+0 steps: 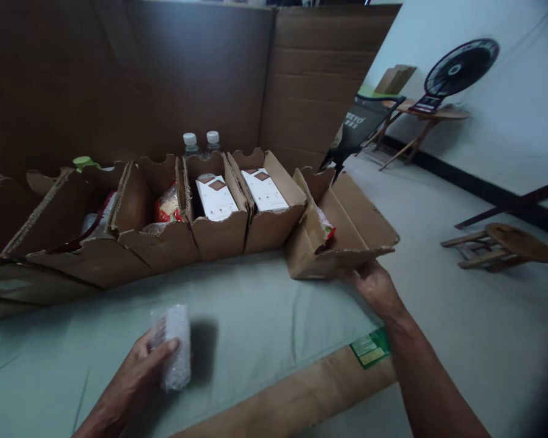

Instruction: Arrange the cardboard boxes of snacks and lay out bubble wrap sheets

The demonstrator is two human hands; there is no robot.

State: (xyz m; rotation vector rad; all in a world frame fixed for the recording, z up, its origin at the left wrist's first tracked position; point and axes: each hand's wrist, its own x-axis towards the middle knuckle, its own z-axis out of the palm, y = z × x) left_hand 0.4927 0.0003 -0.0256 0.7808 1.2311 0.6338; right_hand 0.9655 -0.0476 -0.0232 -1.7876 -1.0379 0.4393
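My left hand (153, 359) grips a small bubble-wrapped package (177, 350), held just over the pale green tabletop cover (251, 316). Its contents are blurred by the wrap. At the right end of a row of cardboard bins, my right hand (372, 286) is closed on the lower front corner of an open cardboard box (326, 264); some of its fingers are hidden beneath. This box stands slightly askew from the others, with a red and pink packet (325, 226) inside. Beside it, two bins hold white boxes, the right white box (263, 190) and the left white box (217, 198).
Further left, a bin holds a red-and-clear food packet (168, 204). Two white-capped bottles (190, 143) stand behind the row. A tall cardboard panel (187, 73) rises at the back. On the floor side are a wooden stool (514, 243) and a fan (461, 68) on a small table.
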